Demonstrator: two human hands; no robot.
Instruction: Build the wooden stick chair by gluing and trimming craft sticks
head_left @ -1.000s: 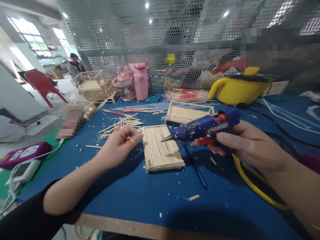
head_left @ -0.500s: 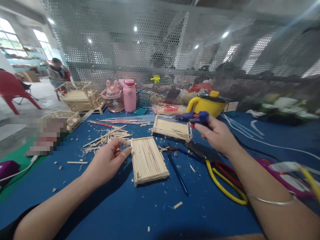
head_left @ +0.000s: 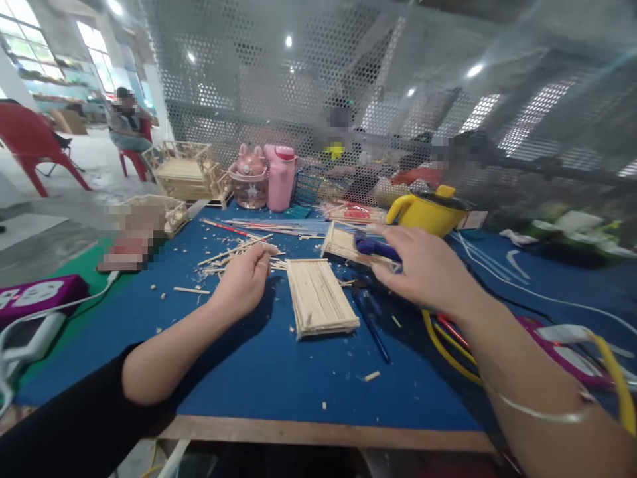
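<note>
My left hand [head_left: 243,280] is closed in a pinch beside the pile of thin wooden sticks [head_left: 223,255]; what its fingertips hold, if anything, is too small to make out. My right hand [head_left: 423,265] has its thumb and fingers around a blue glue gun [head_left: 377,247], low over the right side of a second stick panel [head_left: 343,240]. Between my hands a flat panel of glued sticks [head_left: 321,295] lies on the blue table, with a small upright piece near its front left corner. Blue-handled pliers [head_left: 372,326] lie to its right, partly under my right hand's shadow.
Stick-built models [head_left: 186,172] stand at the back left by a pink jug [head_left: 281,179] and a pink lidded container [head_left: 249,182]. A yellow pot [head_left: 428,211] stands at the back right. Cables and yellow handles [head_left: 448,352] lie beneath my right forearm. A perforated screen [head_left: 298,86] rises behind.
My left hand has left the front panel's edge and moved toward the stick pile. The glue gun in my right hand has come lower. The camera view has shifted.
</note>
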